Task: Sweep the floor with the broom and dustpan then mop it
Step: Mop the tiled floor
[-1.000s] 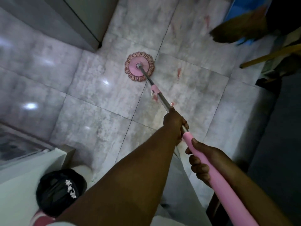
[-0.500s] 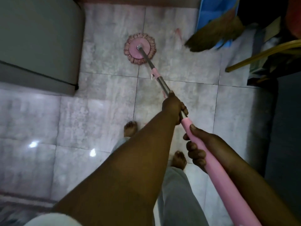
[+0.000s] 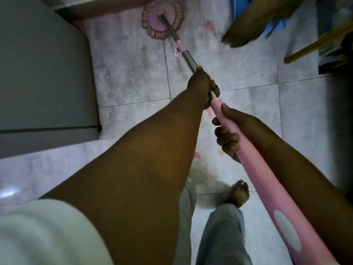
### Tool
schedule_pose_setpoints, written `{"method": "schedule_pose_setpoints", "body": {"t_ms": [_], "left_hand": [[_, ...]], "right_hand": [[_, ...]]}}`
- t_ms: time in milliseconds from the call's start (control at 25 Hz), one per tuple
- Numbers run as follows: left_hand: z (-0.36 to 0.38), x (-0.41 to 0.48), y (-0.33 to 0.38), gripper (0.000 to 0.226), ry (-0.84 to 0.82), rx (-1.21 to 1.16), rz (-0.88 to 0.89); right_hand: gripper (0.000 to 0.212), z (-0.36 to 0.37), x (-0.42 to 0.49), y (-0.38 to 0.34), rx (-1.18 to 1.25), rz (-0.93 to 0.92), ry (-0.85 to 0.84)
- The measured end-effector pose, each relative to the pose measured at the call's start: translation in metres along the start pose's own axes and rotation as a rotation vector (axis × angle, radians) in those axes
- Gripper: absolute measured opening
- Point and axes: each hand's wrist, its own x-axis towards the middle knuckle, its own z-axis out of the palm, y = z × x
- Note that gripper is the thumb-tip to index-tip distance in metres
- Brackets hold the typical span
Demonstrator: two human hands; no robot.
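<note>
Gripping noted on both sides. The left hand (image 3: 202, 87) is curled round the bare steel part of the long steel-and-pink mop pole (image 3: 188, 58), and the right hand (image 3: 229, 131) is wrapped round its thick pink plastic sleeve just below. Both grips are closed on the pole, the hands near each other but apart.

The pole runs diagonally up to the round pink mop head with a brownish looped fringe (image 3: 162, 18). It lies flat on the floor at the top of view, right against a dull reddish skirting strip (image 3: 114, 2).

Surroundings:
- A tall grey smooth-faced cabinet (image 3: 44, 73) stands left of the mop head, with its rounded corner close to it.
- The tan straw broom (image 3: 257, 22) has its bristles fanned over the floor at upper right, in front of a blue plastic object (image 3: 246, 6) I cannot identify.
- A yellow wooden stick (image 3: 321, 43) slants beside them.

The pale grey marbled floor tiles (image 3: 129, 73) are glossy, with dark grout lines and faint red smears (image 3: 210, 27).

A bare foot (image 3: 238, 194) below a grey trouser leg (image 3: 223, 236) stands beneath the pole.

Open floor lies between the cabinet and the broom.
</note>
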Motion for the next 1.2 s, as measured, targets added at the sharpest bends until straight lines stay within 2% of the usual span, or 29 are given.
{"method": "schedule_pose_setpoints", "body": {"t_ms": [160,360,560,680,880,1080,1200], "left_hand": [[-0.006,-0.019,-0.017,0.044,0.006,0.037,-0.005],[0.006,-0.093,-0.095,0.051,0.01,0.11,-0.056],[0.029,-0.18,-0.196,0.056,0.003,0.104,-0.223],[0.042,-0.201,-0.226,0.054,-0.014,0.06,-0.294],[0.058,-0.16,-0.209,0.055,0.01,0.126,-0.23],[0.079,-0.092,-0.144,0.057,-0.001,0.216,-0.084],[0.093,-0.061,-0.104,0.05,-0.023,0.219,0.005]], "right_hand": [[0.034,-0.001,-0.021,0.023,0.031,0.004,-0.014],[0.037,-0.035,-0.106,0.078,0.076,0.076,-0.003],[0.036,-0.084,-0.214,0.141,0.15,0.174,0.064],[0.04,-0.106,-0.24,0.155,0.181,0.197,0.116],[0.045,-0.122,-0.204,0.133,0.173,0.141,0.055],[0.044,-0.115,-0.131,0.079,0.197,-0.014,-0.011],[0.041,-0.106,-0.092,0.04,0.194,-0.069,-0.023]]}}
